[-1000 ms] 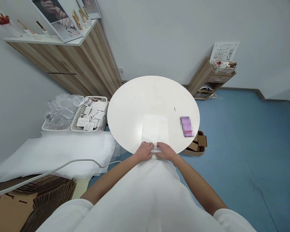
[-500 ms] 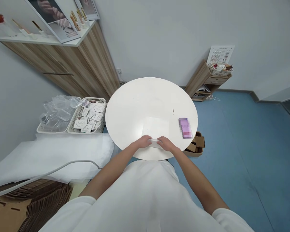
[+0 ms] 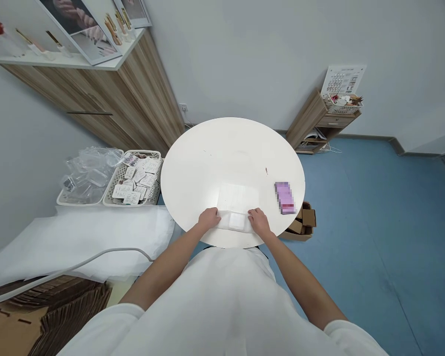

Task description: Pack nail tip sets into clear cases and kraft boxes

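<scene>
A flat clear plastic package lies at the near edge of the round white table. My left hand grips its left end with curled fingers, and my right hand grips its right end the same way. The package is stretched out between the two hands. A pale rectangular sheet lies on the table just beyond it.
A purple phone-sized item rests at the table's right edge. Left of the table stand two white baskets, one with printed cards, one with clear plastic packs. Cardboard boxes sit on the blue floor. A wooden cabinet stands behind.
My hands, which were close together on the package, have moved apart to its two ends, and the package now lies spread wider between them.
</scene>
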### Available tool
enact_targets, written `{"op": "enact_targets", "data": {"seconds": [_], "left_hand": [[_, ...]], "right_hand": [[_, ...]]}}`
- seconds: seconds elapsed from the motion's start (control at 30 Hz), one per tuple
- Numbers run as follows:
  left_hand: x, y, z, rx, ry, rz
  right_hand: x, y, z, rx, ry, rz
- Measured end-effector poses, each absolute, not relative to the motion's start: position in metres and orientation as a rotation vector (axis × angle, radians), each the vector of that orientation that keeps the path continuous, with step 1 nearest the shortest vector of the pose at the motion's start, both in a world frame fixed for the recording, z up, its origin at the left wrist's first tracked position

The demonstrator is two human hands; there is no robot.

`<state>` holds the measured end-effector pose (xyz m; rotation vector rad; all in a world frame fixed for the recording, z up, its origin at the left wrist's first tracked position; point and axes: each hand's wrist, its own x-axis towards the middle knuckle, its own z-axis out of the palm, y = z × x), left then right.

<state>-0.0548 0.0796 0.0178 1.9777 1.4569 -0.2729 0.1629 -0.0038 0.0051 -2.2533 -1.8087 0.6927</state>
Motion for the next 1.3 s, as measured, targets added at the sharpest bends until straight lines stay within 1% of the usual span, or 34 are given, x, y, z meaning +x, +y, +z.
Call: {"op": "enact_targets", "data": {"seconds": [0.1,0.17,0.23,0.3,0.4,0.5,0.6,0.73,0.83,0.97,1.07,1.17,1.3], "left_hand": [[-0.054,0.071,0.027,2.161,1.483,-0.147],[-0.049,0.065,0.031,2.365,1.305,-0.027],[-0.042,0.058,0.032,2.503,1.049,0.008],[-0.036,0.052,0.029,2.552,0.895,-0.046],[-0.031,0.045,0.023,2.543,0.873,-0.124],[-0.033,0.039,0.021,2.518,0.901,-0.113],[-0.038,0.035,0.026,2.476,0.883,-0.137],[-0.041,0.037,0.037,2.395,0.811,-0.192],[-0.039,0.044,0.042,2.341,0.844,-0.179],[-0.038,0.057,0.045,2.238,0.939,-0.156],[-0.042,0.068,0.041,2.169,1.026,-0.094],[-0.049,0.076,0.031,2.099,1.203,-0.025],[-0.059,0.079,0.018,1.955,1.469,-0.026]], "right_hand": [[0.166,-0.013,0.007,-2.232,-1.799,0.419],[0.163,-0.018,0.010,-2.103,-1.884,0.367],[0.158,-0.020,0.012,-1.936,-2.045,0.431],[0.153,-0.020,0.013,-1.815,-2.193,0.557],[0.148,-0.018,0.011,-1.815,-2.259,0.720],[0.145,-0.021,0.012,-1.861,-2.237,0.792],[0.144,-0.027,0.018,-1.819,-2.220,0.871],[0.146,-0.033,0.028,-1.818,-2.122,1.097],[0.151,-0.026,0.033,-1.809,-2.034,1.184],[0.158,-0.009,0.038,-1.802,-1.953,1.197],[0.161,0.001,0.038,-1.887,-1.863,1.209],[0.161,0.004,0.033,-2.057,-1.716,1.141],[0.162,0.001,0.020,-2.232,-1.415,0.995]]}}
